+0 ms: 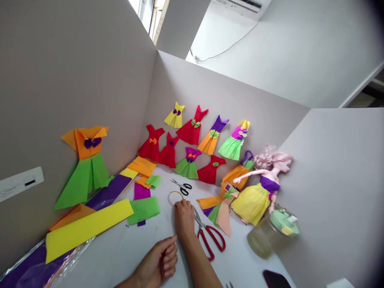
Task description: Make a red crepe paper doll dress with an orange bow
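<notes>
My right hand (184, 218) reaches forward over the table, its fingers closed at the near edge of a thin yellowish ring (170, 199). The fingertips are partly hidden under the hand. Closer to me, my left hand (163, 259) is curled into a loose fist, with nothing showing in it. Large red-handled scissors (209, 232) lie right of my right wrist, blades pointing away. Small black-handled scissors (183, 188) rest just beyond the ring. Green crepe paper (145, 210) and a magenta piece (141, 192) lie to the left.
Several paper dresses (192, 128) stand against the back panel; a larger orange-and-green one (87, 166) is on the left panel. A yellow paper strip (90, 226) lies over purple paper (33, 264). At right are a doll (264, 184), a lidded jar (265, 236) and a phone (276, 279).
</notes>
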`<action>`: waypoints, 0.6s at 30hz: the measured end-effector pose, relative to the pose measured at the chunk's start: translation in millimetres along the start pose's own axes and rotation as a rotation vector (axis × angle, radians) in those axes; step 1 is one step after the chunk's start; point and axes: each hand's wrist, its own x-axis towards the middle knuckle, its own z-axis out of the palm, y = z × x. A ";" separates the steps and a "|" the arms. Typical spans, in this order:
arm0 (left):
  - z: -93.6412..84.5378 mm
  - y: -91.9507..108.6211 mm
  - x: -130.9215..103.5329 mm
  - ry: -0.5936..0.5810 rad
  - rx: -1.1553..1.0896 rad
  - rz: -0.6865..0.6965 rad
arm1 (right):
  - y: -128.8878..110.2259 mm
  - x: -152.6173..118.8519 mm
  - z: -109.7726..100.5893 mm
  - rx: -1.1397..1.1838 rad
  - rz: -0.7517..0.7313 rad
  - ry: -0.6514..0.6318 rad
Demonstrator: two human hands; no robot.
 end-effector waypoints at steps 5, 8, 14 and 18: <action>-1.7 -1.1 -1.0 0.015 -0.031 0.000 | -0.4 -4.0 -4.6 0.077 -0.003 0.051; 2.0 1.0 -2.3 0.040 -0.081 0.001 | -11.7 -5.7 -4.2 0.199 -0.095 0.023; 7.5 5.7 -0.7 0.211 -0.153 0.053 | -29.4 15.2 -12.5 0.387 -0.157 -0.127; 6.2 5.2 1.0 0.224 -0.157 0.049 | -59.0 42.6 -15.9 0.430 -0.231 -0.276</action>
